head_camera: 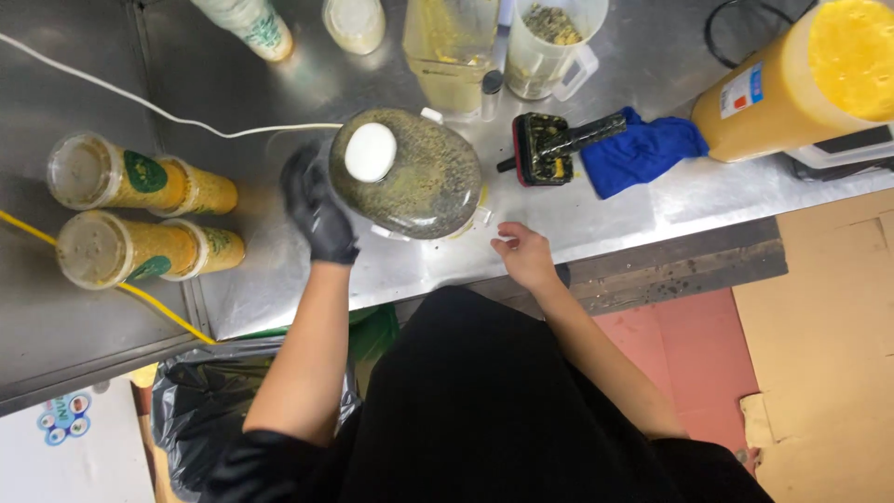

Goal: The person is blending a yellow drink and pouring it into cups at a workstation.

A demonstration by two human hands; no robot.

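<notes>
A large clear jug [419, 177] full of greenish-yellow mash stands on the steel counter [279, 279], closed by a white cap [370, 152]. My left hand [317, 210], in a black glove, grips the jug's left side. My bare right hand [523, 253] rests on the counter's front edge just right of the jug, fingers loosely curled, holding nothing.
Two lidded cups of yellow drink [140, 175] [144, 250] stand at the left. A black brush [549, 144] and a blue cloth [643, 149] lie to the right, beside a big yellow container [801, 84]. Jugs [549, 42] line the back. A black bin bag [214, 410] hangs below.
</notes>
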